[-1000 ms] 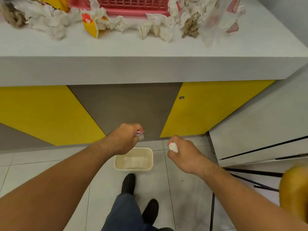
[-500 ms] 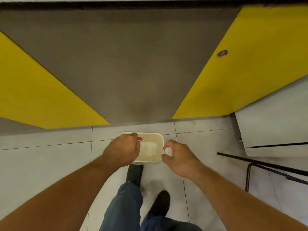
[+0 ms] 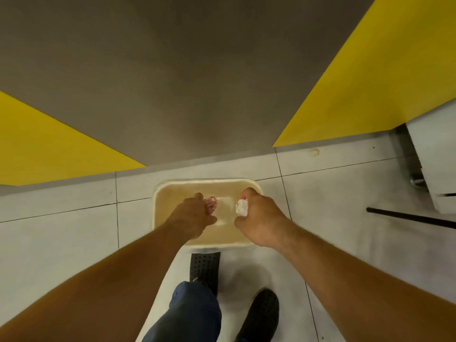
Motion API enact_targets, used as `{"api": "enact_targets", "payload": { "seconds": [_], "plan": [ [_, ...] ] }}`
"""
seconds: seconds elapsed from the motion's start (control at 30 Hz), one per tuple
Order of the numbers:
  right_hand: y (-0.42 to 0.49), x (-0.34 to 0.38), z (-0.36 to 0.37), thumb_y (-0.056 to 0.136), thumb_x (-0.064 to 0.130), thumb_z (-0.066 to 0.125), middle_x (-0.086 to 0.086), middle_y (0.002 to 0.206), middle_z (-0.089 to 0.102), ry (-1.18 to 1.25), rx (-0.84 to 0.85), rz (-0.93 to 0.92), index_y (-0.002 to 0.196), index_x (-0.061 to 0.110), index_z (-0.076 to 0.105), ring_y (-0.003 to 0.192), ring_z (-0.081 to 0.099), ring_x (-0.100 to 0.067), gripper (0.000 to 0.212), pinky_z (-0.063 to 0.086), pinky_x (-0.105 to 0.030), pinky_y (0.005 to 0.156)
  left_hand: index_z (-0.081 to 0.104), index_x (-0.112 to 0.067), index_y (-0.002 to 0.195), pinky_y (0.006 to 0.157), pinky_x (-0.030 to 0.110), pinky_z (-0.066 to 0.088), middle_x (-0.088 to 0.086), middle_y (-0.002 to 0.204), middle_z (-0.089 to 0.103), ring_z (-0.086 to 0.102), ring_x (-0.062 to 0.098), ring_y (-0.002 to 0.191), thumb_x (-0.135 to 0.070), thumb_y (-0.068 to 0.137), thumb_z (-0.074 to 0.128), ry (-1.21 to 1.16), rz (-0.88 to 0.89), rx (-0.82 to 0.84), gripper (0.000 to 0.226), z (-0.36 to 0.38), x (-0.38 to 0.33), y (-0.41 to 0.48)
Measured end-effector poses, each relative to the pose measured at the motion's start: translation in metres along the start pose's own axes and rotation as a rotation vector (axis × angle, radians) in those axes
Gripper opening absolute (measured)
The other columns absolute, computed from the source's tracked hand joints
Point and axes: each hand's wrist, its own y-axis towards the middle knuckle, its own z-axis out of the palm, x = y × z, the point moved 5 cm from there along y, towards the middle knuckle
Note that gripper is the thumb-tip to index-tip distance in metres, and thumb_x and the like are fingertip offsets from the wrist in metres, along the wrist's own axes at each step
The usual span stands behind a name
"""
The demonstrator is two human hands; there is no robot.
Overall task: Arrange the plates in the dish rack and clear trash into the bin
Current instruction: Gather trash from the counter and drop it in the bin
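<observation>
Two pieces of trash are being held directly over the cream bin (image 3: 209,181), which is standing on the tiled floor (image 3: 61,243) just in front of the grey and yellow cabinet front (image 3: 197,82). A crumpled pinkish wrapper (image 3: 211,205) is being gripped in the curled fingers of the left hand (image 3: 193,219), and a white paper wad (image 3: 241,207) is being pinched by the right hand (image 3: 260,218). The hands are being held apart, both above the bin's opening. A black shoe (image 3: 204,270) is being set just beside the bin's near rim; a black rod (image 3: 409,218) is lying on the tiles to the right.
</observation>
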Motion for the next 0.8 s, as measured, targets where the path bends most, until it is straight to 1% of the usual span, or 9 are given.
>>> {"api": "enact_targets", "payload": {
  "seconds": [0.07,0.13,0.23,0.3,0.4,0.47,0.5,0.63,0.8],
  "plan": [
    [0.015,0.002,0.009,0.085,0.020,0.062,0.010,0.094,0.049,0.042,-0.009,0.002,0.125,0.026,0.042,0.073,0.049,-0.005,0.045,0.035,-0.016,0.050,0.028,-0.013,0.142,0.086,0.034,0.046,0.011,0.123,0.057,0.057,0.029,0.108,-0.051,0.082,0.065,0.000,-0.009,-0.011,0.081,0.009,0.001,0.012],
    [0.026,0.005,0.017,0.083,0.024,0.069,0.007,0.108,0.049,0.087,0.006,-0.013,0.132,0.027,0.038,0.084,0.049,-0.009,0.058,0.036,-0.015,0.059,0.017,-0.013,0.149,0.094,0.036,0.045,0.011,0.134,0.051,0.052,0.030,0.117,-0.055,0.081,0.063,0.009,-0.001,-0.020,0.092,0.013,0.003,0.018],
    [0.029,0.008,0.020,0.081,0.027,0.073,0.003,0.130,0.049,0.083,0.022,-0.040,0.144,0.026,0.029,0.108,0.051,-0.015,0.077,0.039,-0.020,0.083,0.018,-0.012,0.149,0.096,0.038,0.045,0.009,0.141,0.043,0.050,0.029,0.121,-0.056,0.082,0.061,0.021,-0.031,-0.016,0.091,0.010,0.011,0.017],
    [0.025,0.009,0.017,0.084,0.026,0.070,0.003,0.140,0.045,0.064,0.005,-0.061,0.145,0.027,0.031,0.121,0.048,-0.016,0.073,0.039,-0.024,0.094,0.026,-0.012,0.146,0.095,0.037,0.043,0.009,0.141,0.042,0.048,0.029,0.123,-0.051,0.089,0.056,0.055,-0.042,-0.045,0.076,0.000,0.016,0.009],
    [0.007,0.012,0.004,0.088,0.023,0.065,0.005,0.138,0.048,0.028,-0.044,-0.113,0.141,0.027,0.040,0.118,0.050,-0.014,0.058,0.038,-0.021,0.094,0.052,-0.013,0.125,0.084,0.035,0.048,0.008,0.119,0.056,0.058,0.025,0.102,-0.028,0.099,0.041,0.142,0.034,-0.174,0.032,-0.024,0.015,-0.016],
    [-0.012,0.018,-0.009,0.089,0.025,0.063,0.006,0.135,0.051,0.003,-0.089,-0.153,0.136,0.026,0.047,0.114,0.051,-0.011,0.050,0.037,-0.018,0.090,0.057,-0.013,0.112,0.072,0.036,0.051,0.005,0.101,0.059,0.058,0.023,0.081,-0.023,0.100,0.035,0.149,0.065,-0.258,0.027,-0.043,0.009,-0.043],
    [-0.024,0.022,-0.019,0.089,0.028,0.062,0.006,0.133,0.052,-0.003,-0.116,-0.171,0.133,0.026,0.050,0.112,0.052,-0.011,0.046,0.038,-0.018,0.090,0.058,-0.014,0.109,0.070,0.036,0.050,0.004,0.098,0.059,0.057,0.024,0.078,-0.027,0.100,0.034,0.129,0.082,-0.291,0.029,-0.053,0.006,-0.060],
    [-0.086,0.051,-0.070,0.089,0.038,0.058,0.008,0.125,0.057,-0.022,-0.221,-0.242,0.123,0.028,0.056,0.109,0.053,-0.011,0.035,0.042,-0.024,0.092,0.061,-0.023,0.109,0.074,0.036,0.050,0.001,0.107,0.063,0.061,0.026,0.089,-0.039,0.097,0.039,0.037,0.209,-0.437,0.030,-0.102,-0.023,-0.137],
    [-0.188,0.107,-0.163,0.090,0.044,0.053,0.011,0.117,0.058,-0.099,-0.419,-0.377,0.114,0.029,0.058,0.111,0.049,-0.011,0.029,0.042,-0.028,0.092,0.064,-0.027,0.094,0.073,0.034,0.048,-0.006,0.096,0.065,0.060,0.020,0.087,-0.042,0.094,0.041,-0.054,0.356,-0.581,0.028,-0.201,-0.077,-0.231]
  ]
}}
